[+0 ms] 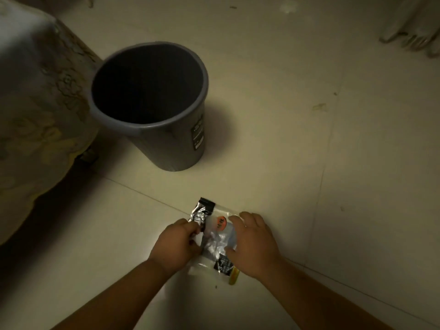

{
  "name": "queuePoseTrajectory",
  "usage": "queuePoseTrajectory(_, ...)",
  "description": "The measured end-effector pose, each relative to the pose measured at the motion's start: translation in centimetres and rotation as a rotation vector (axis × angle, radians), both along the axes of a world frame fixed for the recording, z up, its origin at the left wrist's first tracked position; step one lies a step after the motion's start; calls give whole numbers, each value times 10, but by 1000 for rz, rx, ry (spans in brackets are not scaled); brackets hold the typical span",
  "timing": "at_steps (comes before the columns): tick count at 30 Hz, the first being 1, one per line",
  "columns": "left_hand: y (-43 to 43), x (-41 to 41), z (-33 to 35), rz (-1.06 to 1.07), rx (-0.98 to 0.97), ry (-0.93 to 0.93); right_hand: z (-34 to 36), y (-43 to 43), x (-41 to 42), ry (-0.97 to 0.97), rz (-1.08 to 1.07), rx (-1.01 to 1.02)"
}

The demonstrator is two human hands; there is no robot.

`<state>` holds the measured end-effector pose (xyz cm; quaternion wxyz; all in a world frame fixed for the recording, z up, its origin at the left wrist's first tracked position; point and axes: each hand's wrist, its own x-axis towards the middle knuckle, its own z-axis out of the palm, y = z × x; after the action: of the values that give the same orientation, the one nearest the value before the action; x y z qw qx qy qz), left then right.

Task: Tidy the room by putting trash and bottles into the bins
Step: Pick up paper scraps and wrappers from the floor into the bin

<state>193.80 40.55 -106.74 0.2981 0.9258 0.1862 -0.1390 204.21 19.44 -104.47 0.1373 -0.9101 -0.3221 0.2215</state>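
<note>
A crumpled plastic wrapper (pixel 215 231), clear and silver with black ends and an orange round sticker, lies on the pale tiled floor low in the view. My left hand (pixel 177 244) pinches its left edge with closed fingers. My right hand (pixel 256 244) rests on its right side, fingers spread over the plastic. A grey round bin (pixel 166 144) stands upright beyond the wrapper, up and to the left. Its inside is dark and I cannot see what it holds.
A bed with a flowered pale cover (pixel 35 103) fills the left side, right beside the bin. Light curtain folds (pixel 414 27) hang at the top right. Small specks of dirt (pixel 319 106) dot the floor tiles to the right.
</note>
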Motion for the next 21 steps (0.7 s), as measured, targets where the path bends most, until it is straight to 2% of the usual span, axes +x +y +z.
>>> queuePoseTrajectory(6,40,-46,6,65,27,-35,-65,55,-12,60,142,-131)
queuePoseTrajectory(12,40,-77,-1,97,21,-14,-102,65,-21,16,114,-167)
queuePoseTrajectory(21,42,-67,-5,103,11,35,-95,71,-34,26,80,-129)
